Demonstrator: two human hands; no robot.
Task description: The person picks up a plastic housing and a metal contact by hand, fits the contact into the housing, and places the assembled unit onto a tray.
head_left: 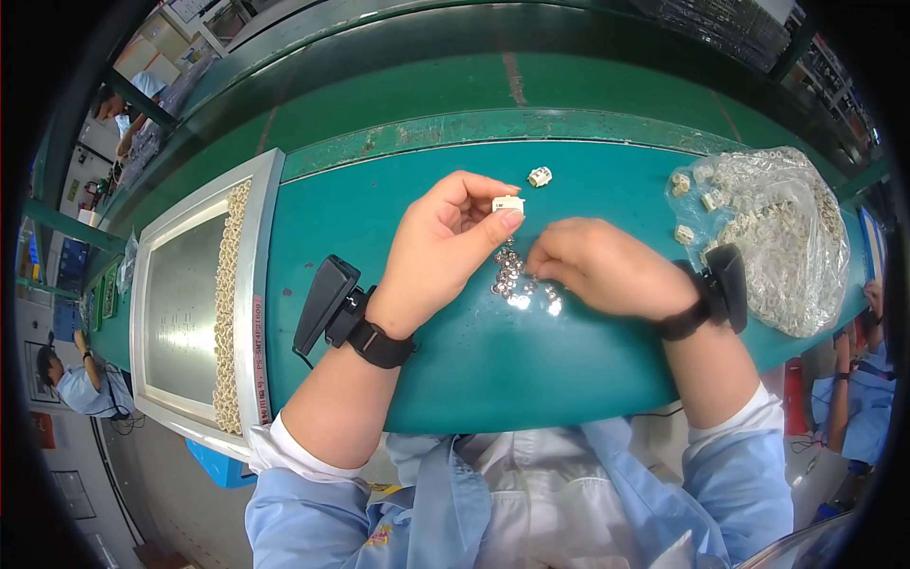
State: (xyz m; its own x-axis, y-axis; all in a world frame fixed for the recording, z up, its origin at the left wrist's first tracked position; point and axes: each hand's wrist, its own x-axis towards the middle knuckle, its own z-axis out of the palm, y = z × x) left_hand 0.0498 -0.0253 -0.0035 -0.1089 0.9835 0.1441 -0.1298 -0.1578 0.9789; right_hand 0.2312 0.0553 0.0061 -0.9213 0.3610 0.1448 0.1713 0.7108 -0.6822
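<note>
My left hand (450, 242) pinches a small white plastic housing (508, 204) between thumb and fingers, held above the green table mat. To its right, my right hand (602, 266) has its fingertips drawn together at the edge of a little heap of shiny metal pieces (509, 271). Whatever those fingertips hold, if anything, is too small to make out. A few more metal pieces lie loose just below them. Beyond my hands, another white plastic housing (539, 177) rests alone on the mat.
A metal-framed tray (267, 209) stands at the left, with a row of cream-coloured parts (227, 313) along its right side. At the right lies a clear plastic bag (806, 237) full of white housings. Green rails (588, 123) border the far edge; other people sit at both sides.
</note>
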